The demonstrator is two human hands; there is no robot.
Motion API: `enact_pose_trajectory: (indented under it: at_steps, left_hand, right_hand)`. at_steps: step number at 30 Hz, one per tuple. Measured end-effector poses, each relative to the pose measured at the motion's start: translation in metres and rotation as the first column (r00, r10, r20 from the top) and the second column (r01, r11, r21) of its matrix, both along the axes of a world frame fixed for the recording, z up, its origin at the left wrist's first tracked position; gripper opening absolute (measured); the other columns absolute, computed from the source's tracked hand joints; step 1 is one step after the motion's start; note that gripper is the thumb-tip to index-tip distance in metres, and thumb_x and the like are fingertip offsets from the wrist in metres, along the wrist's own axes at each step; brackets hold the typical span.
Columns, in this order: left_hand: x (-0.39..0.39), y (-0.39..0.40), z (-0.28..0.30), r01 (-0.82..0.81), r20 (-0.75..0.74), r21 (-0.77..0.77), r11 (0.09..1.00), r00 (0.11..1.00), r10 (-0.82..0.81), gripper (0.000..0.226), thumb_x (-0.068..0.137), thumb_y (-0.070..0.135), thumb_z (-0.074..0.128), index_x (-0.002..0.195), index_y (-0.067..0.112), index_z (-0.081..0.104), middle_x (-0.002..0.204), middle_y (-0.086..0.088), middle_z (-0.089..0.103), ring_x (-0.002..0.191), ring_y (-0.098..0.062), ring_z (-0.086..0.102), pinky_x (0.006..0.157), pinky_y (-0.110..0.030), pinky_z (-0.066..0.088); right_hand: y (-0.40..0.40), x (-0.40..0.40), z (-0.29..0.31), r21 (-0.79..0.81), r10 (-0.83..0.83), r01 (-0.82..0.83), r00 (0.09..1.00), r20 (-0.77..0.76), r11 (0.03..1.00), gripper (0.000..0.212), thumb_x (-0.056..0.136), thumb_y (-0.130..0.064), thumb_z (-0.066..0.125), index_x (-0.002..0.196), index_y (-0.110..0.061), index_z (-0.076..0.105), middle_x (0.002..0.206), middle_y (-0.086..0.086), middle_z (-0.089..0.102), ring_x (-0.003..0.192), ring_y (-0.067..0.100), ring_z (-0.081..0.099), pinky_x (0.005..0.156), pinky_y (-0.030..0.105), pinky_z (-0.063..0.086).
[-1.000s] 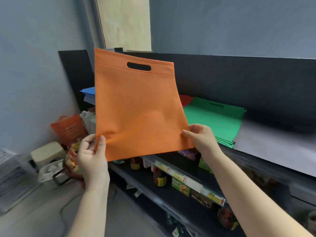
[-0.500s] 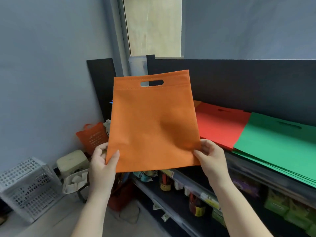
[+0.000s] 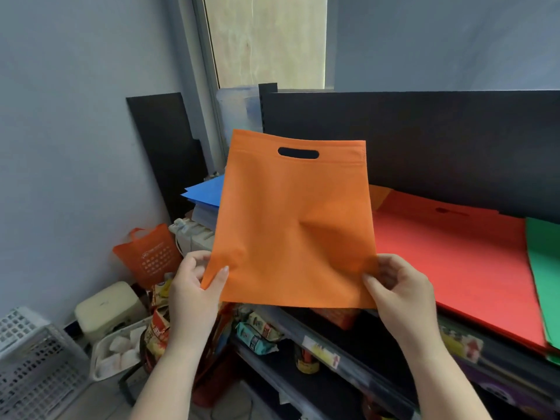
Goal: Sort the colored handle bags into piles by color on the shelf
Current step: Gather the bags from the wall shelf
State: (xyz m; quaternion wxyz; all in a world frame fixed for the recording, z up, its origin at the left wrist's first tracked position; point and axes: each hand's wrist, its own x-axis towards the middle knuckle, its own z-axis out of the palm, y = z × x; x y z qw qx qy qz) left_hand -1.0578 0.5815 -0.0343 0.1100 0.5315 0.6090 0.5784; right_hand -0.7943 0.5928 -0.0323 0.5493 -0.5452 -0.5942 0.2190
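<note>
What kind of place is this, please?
Probably a small shop or its stockroom. The lower shelf carries price labels and packaged snacks, and a white plastic crate stands on the floor beside it.

No text can be read. The orange tote (image 3: 148, 256) at nine o'clock carries white print, the shelf-edge price tags (image 3: 321, 353) at six o'clock show red and yellow marks, and the snack packets (image 3: 256, 336) bear lettering, all too blurred to make out.
</note>
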Motion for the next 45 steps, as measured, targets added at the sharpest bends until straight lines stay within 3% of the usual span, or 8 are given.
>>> enact_pose_trajectory:
  at_steps: [12,19,27,31,35,39,42,45]
  left_hand:
    - [-0.015,0.155,0.014,0.12,-0.209,-0.041,0.992,0.97,-0.126,0.023,0.086,0.019,0.067,0.101,0.028,0.053,0.095,0.013,0.061,0.094,-0.01,0.059,0.074,-0.024,0.047]
    - [-0.014,0.214,0.003,0.133,-0.407,-0.246,0.96,0.885,-0.227,0.031,0.086,0.026,0.068,0.114,0.018,0.058,0.114,-0.005,0.063,0.105,-0.023,0.058,0.074,-0.026,0.039]
    - [-0.027,0.242,-0.008,0.254,-0.441,-0.376,0.891,0.797,-0.413,0.05,0.08,0.037,0.069,0.122,0.015,0.054,0.108,0.001,0.056,0.099,-0.02,0.054,0.083,-0.035,0.044]
    - [-0.032,0.254,-0.01,0.307,-0.444,-0.404,0.862,0.758,-0.478,0.052,0.081,0.037,0.068,0.125,0.012,0.053,0.111,-0.003,0.054,0.103,-0.023,0.054,0.085,-0.036,0.042]
    - [-0.038,0.262,-0.009,0.334,-0.491,-0.359,0.871,0.726,-0.481,0.056,0.082,0.033,0.069,0.128,0.01,0.05,0.117,-0.008,0.053,0.11,-0.026,0.049,0.094,-0.039,0.037]
    - [-0.035,0.264,0.0,0.359,-0.63,-0.232,0.904,0.653,-0.421,0.049,0.084,0.034,0.065,0.126,0.012,0.055,0.121,-0.009,0.056,0.112,-0.03,0.046,0.092,-0.04,0.031]
    - [-0.016,0.262,0.013,0.453,-0.678,-0.203,0.868,0.575,-0.458,0.045,0.088,0.035,0.059,0.127,0.014,0.054,0.124,-0.007,0.055,0.113,-0.028,0.046,0.092,-0.038,0.028]
    - [0.018,0.252,0.027,0.554,-0.717,-0.18,0.813,0.492,-0.494,0.048,0.091,0.038,0.053,0.133,0.014,0.048,0.128,-0.005,0.052,0.116,-0.025,0.044,0.095,-0.035,0.028]
  right_hand:
    - [0.099,-0.011,0.001,-0.014,-0.243,0.257,0.931,0.273,0.966,0.022,0.08,-0.012,0.072,0.1,-0.018,0.067,0.07,-0.012,0.06,0.065,0.001,0.056,0.053,0.015,0.041]
    - [0.119,-0.021,0.003,-0.155,-0.293,0.415,0.817,0.496,0.896,0.04,0.084,-0.022,0.067,0.123,-0.015,0.06,0.089,-0.003,0.061,0.089,0.02,0.057,0.067,0.026,0.038]
    - [0.123,-0.026,0.01,-0.299,-0.244,0.466,0.794,0.557,0.833,0.053,0.079,-0.021,0.068,0.13,-0.021,0.056,0.073,-0.012,0.051,0.077,0.014,0.051,0.066,0.031,0.041]
    - [0.117,-0.031,0.011,-0.242,-0.229,0.444,0.77,0.596,0.863,0.034,0.08,-0.018,0.069,0.114,-0.021,0.065,0.067,-0.007,0.055,0.065,0.009,0.051,0.063,0.038,0.048]
    - [0.112,-0.039,0.011,-0.062,-0.281,0.462,0.635,0.72,0.885,0.01,0.077,-0.028,0.076,0.081,-0.021,0.071,0.053,-0.016,0.045,0.052,-0.002,0.041,0.048,0.022,0.031]
    - [0.104,-0.049,0.016,0.052,-0.362,0.495,0.555,0.749,0.867,0.02,0.078,-0.024,0.077,0.063,-0.016,0.067,0.046,-0.018,0.033,0.042,0.008,0.035,0.047,0.018,0.024]
    - [0.095,-0.049,0.025,0.128,-0.44,0.56,0.469,0.766,0.819,0.018,0.08,-0.025,0.075,0.067,-0.014,0.069,0.049,-0.017,0.032,0.047,0.018,0.044,0.049,0.018,0.021]
    - [0.082,-0.036,0.039,0.133,-0.451,0.623,0.386,0.805,0.771,0.026,0.086,-0.038,0.064,0.098,-0.016,0.069,0.074,-0.009,0.05,0.082,0.023,0.06,0.057,0.026,0.034]
